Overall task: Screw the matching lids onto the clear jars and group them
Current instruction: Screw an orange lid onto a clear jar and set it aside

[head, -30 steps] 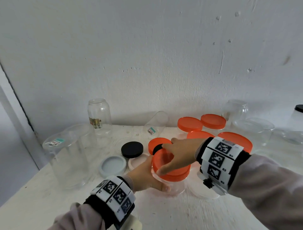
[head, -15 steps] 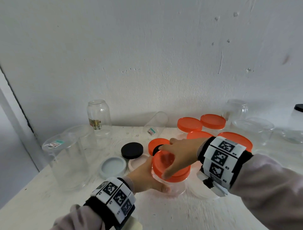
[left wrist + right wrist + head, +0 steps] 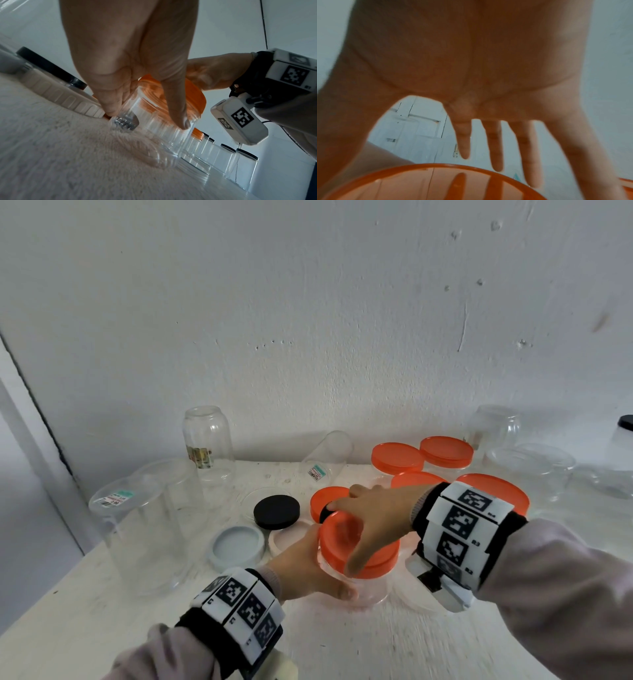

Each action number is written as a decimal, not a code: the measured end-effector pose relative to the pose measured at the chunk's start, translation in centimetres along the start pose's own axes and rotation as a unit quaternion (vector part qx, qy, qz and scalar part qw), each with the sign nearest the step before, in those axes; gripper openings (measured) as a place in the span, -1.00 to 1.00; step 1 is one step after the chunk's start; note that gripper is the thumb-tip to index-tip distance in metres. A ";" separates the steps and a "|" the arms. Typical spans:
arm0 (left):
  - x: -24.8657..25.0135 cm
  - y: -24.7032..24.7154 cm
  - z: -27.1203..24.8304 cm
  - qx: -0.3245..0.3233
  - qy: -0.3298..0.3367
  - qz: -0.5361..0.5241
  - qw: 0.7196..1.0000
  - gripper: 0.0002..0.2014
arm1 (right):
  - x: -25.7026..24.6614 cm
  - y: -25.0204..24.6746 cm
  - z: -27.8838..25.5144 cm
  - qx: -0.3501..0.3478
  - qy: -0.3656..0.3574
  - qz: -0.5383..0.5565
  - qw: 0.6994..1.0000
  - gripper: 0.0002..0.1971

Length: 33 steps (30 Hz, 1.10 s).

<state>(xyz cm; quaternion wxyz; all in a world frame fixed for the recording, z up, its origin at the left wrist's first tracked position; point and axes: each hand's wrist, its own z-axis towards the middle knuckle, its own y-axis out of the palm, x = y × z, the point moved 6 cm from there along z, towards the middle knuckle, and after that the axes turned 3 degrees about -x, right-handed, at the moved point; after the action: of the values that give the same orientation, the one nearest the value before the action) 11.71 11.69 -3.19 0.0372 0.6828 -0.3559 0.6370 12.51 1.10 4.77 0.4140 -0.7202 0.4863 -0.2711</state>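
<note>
A clear jar (image 3: 371, 590) stands on the white table (image 3: 376, 645) with an orange lid (image 3: 342, 537) on its mouth. My left hand (image 3: 301, 570) grips the jar's wall from the left, thumb in front; the left wrist view shows that hand (image 3: 130, 54) round the jar (image 3: 154, 121) under the lid (image 3: 193, 94). From above, my right hand (image 3: 373, 518) spans the lid, thumb on the near rim and fingers on the far rim. In the right wrist view the hand (image 3: 471, 60) is spread over the lid (image 3: 419, 182), blurred.
Loose lids lie just left of the jar: black (image 3: 276, 511), grey (image 3: 238, 547), pale (image 3: 287, 539) and orange (image 3: 325, 499). Orange-lidded jars (image 3: 445, 451) stand behind my right wrist. Big clear jars (image 3: 144, 529) stand left, more (image 3: 531, 467) right. The wall is close behind.
My right hand has turned a little on the orange lid, its thumb sliding rightward along the near rim. The left hand and the jar stay where they were.
</note>
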 end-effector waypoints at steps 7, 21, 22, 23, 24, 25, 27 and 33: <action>0.0 0.1 0.0 -0.004 0.007 -0.004 1.000 -0.08 | -0.1 0.2 0.3 0.011 -0.005 -0.001 1.000 -0.08; -0.5 -0.1 0.2 0.004 0.005 0.003 1.000 -0.03 | 0.4 1.2 0.2 0.054 0.019 0.037 0.998 0.00; -0.5 -0.1 0.2 0.007 0.003 0.009 1.000 -0.02 | 0.4 1.3 0.2 0.071 0.033 0.038 0.996 0.02; -0.5 -0.2 0.2 0.010 0.000 0.014 1.000 -0.01 | 0.5 1.4 0.2 0.081 0.042 0.038 0.995 0.04; -0.5 -0.2 0.2 0.011 -0.002 0.015 1.000 -0.01 | 0.5 1.5 0.3 0.080 0.046 0.036 0.995 0.05; -0.5 -0.2 0.2 0.011 -0.003 0.013 1.000 0.00 | 0.5 1.5 0.2 0.066 0.043 0.033 0.996 0.06; -0.5 -0.1 0.2 0.009 -0.003 0.009 1.000 0.00 | 0.5 1.4 0.0 0.027 0.019 0.023 0.999 0.07; -0.4 0.0 0.2 0.009 0.001 0.010 1.000 -0.03 | 0.9 1.2 0.1 0.042 -0.004 0.058 0.997 0.04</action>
<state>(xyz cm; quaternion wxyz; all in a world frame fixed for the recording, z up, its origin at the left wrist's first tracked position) 11.93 11.74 -3.55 0.0253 0.6787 -0.3567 0.6415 12.37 0.13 3.70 0.4605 -0.6741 0.5136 -0.2641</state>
